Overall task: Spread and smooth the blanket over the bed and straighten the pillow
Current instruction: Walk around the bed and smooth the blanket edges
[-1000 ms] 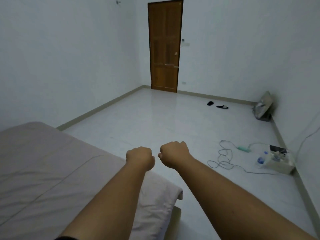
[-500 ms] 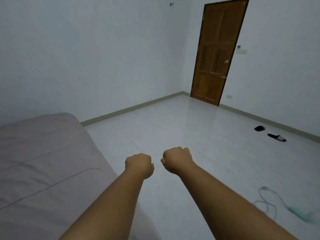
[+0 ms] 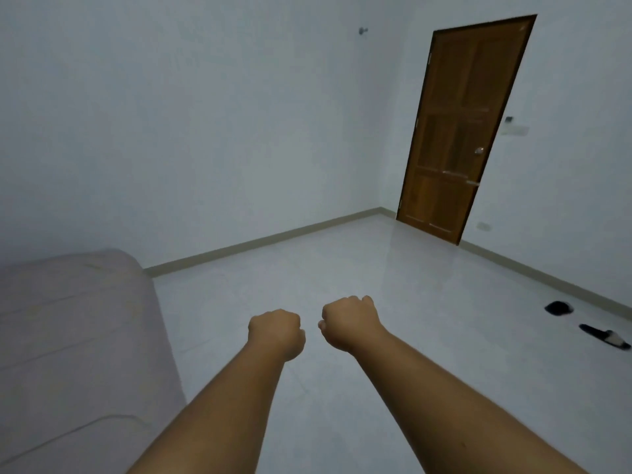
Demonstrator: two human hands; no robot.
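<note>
A bed (image 3: pixel 71 336) covered in pale greyish-pink fabric fills the lower left of the head view; a seam line runs across the cover. No pillow shows. My left hand (image 3: pixel 276 331) and my right hand (image 3: pixel 350 321) are stretched out in front of me over the white floor, to the right of the bed's edge. Both are closed into fists, side by side with a small gap between them, and hold nothing. Neither hand touches the bed.
A brown wooden door (image 3: pixel 468 128) stands shut in the far right wall. A pair of dark slippers (image 3: pixel 605 340) lies on the white tiled floor (image 3: pixel 376 275) at the right. A small hook (image 3: pixel 363 30) sits high on the left wall.
The view has swung left: the door moved to the right, the cables and box on the floor left the frame, and less of the bed shows. My fists keep their pose.
</note>
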